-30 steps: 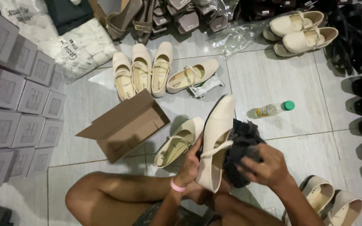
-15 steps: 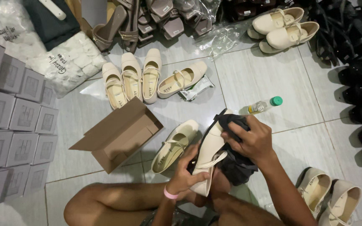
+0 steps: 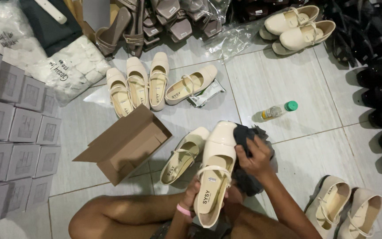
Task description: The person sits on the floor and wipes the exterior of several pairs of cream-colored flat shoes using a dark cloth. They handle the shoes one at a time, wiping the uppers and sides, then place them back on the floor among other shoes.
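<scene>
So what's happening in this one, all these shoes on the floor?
A person sits on a tiled floor and holds a cream strap shoe upright in the left hand. The right hand presses a dark cloth against the side of its toe. Its mate lies on the tiles beside an open cardboard box. Four more cream shoes are lined up beyond, a small green-capped bottle lies to the right, and grey boxes are stacked at the left.

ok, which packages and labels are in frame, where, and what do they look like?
Grey square cardboard boxes: stacked along the left edge.
Open brown cardboard box: on the floor tiles, centre-left.
White plastic bags with dark print: upper left.
Small green-and-white packet: beside the row of cream shoes.
Small bottle, green cap, yellow label: right of centre.
</scene>
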